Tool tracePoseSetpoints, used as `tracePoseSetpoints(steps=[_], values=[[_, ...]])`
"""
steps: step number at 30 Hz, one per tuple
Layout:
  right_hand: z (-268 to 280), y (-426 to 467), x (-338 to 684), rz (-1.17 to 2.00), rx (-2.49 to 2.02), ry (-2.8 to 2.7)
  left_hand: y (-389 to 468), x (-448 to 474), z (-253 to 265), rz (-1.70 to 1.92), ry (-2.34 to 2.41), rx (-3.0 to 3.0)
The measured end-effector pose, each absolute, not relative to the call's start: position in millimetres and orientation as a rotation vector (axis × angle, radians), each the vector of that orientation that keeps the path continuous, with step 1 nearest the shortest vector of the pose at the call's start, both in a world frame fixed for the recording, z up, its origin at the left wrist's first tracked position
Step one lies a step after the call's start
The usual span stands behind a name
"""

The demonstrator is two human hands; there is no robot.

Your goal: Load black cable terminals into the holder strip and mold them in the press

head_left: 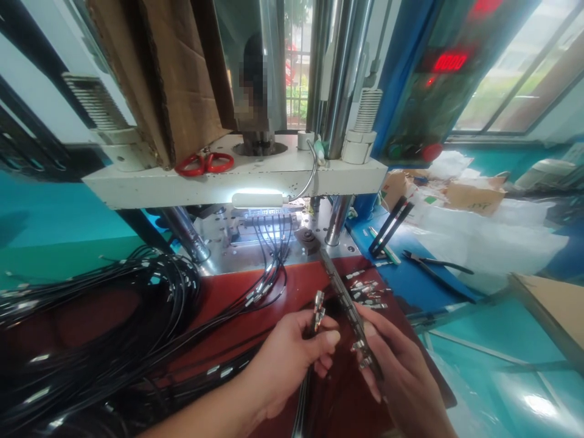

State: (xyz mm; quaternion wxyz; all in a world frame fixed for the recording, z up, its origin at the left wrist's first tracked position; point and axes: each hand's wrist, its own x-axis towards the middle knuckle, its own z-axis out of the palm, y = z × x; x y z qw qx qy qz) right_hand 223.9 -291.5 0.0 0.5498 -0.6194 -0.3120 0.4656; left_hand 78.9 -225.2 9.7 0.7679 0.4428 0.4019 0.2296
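My right hand [396,359] hides the lower end of the bar [342,292] it grips, which slants over the right side of the mat [301,286], upper end at the mat's far edge. My left hand [292,347], over the mat's middle, pinches a few plugs [319,304] between thumb and curled fingers; they overlap, so I can't count them. Both forearms and the coil [182,286] on the mat's left run out of view.

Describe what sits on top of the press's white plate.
Red-handled scissors near the front edge, brown cardboard beside them, and a coil spring toward each end. Whatever is behind the cardboard is covered.
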Motion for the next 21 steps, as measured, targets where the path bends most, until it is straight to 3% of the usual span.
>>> tracePoseSetpoints(steps=[21], values=[[-14.1,-292.8,235.6,1.208,-1.346,-0.692,-217.0,73.9,19.7,0.445,0.739,0.947]])
